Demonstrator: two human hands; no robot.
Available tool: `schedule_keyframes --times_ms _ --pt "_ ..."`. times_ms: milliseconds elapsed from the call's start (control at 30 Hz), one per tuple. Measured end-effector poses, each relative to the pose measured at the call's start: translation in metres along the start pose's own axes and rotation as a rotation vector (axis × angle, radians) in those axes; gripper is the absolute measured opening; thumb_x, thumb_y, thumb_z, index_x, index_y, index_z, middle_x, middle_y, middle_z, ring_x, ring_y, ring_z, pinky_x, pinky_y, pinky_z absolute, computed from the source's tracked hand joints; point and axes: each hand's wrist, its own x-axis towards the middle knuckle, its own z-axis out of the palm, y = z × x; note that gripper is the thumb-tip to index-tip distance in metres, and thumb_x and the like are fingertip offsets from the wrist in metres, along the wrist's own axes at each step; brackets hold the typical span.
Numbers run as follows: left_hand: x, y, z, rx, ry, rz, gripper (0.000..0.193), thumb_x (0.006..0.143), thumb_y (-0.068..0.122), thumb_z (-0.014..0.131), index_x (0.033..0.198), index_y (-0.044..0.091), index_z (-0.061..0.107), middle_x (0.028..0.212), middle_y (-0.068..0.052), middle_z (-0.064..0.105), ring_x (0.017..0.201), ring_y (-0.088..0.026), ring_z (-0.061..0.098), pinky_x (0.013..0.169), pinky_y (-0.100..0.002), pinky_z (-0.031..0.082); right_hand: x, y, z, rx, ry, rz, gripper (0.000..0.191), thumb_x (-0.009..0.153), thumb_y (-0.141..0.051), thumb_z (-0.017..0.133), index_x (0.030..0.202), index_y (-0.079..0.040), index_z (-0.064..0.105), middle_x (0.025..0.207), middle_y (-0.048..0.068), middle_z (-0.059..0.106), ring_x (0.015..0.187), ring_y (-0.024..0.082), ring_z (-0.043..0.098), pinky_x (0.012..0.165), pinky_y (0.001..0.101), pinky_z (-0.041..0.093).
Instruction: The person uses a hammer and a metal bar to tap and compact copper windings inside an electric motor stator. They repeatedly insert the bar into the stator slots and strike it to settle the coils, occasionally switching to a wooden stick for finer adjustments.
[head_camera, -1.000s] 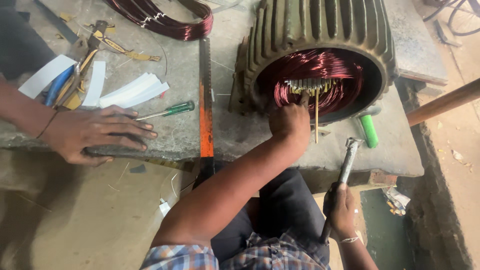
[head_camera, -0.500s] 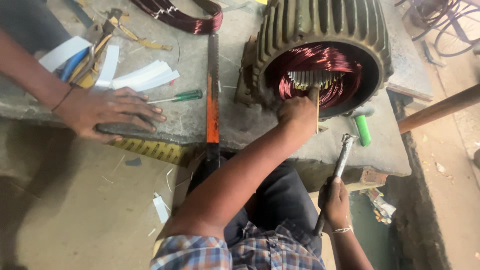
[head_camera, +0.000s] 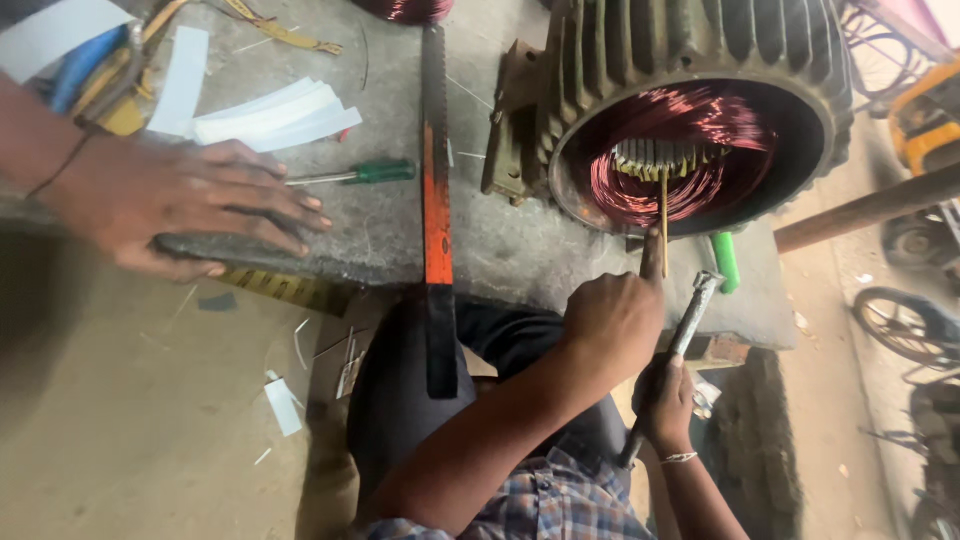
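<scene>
left hand (head_camera: 620, 318) closed round a thin stick (head_camera: 663, 212), upright, tip in the copper windings (head_camera: 690, 150) of the motor housing (head_camera: 700, 60) | right hand (head_camera: 668, 400) grips a hammer (head_camera: 690, 310) just right of it (nearer) | co-worker's hand (head_camera: 190, 205) flat on bench (head_camera: 520, 250)

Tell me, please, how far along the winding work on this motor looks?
Copper windings already fill the ribbed motor housing. In hand: the left hand holds a thin stick up at the slots, while the right hand grips a hammer below the bench edge. Seemingly left: white paper strips lie unused on the bench.
</scene>
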Motion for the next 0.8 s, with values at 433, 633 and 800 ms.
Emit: schedule_keyframes --times_ms 433,633,800 --pt "0.097 -0.013 0.018 -0.188 -0.017 -0.135 0.062 0.106 0.041 0.037 0.161 0.015 0.026 0.072 -0.010 0.071 0.060 -0.025 0.070 0.054 -0.039 0.058 -0.002 -0.013 0.012 -0.037 0.045 0.011 0.048 0.109 -0.047 0.030 0.077 -0.012 0.042 0.054 0.000 0.042 0.038 0.012 0.037 0.034 0.0266 0.030" --pt "0.105 -0.012 0.022 -0.198 -0.042 -0.134 0.062 0.104 0.048 0.041 0.156 0.015 0.034 0.078 -0.011 0.071 0.068 -0.026 0.072 0.058 -0.040 0.060 -0.003 -0.013 0.008 -0.031 0.021 0.022 0.051 0.111 -0.047 0.030 0.076 -0.011 0.043 0.053 0.000 0.041 0.037 0.011 0.036 0.033 0.0264 0.028" --pt "0.106 -0.012 0.013 -0.168 -0.102 -0.135 0.064 0.100 0.057 0.047 0.147 0.015 0.043 0.093 -0.012 0.072 0.083 -0.027 0.073 0.064 -0.041 0.060 -0.003 -0.010 0.007 -0.038 0.019 -0.028 0.050 0.112 -0.044 0.030 0.078 -0.011 0.043 0.054 0.000 0.042 0.038 0.011 0.038 0.035 0.0260 0.030"
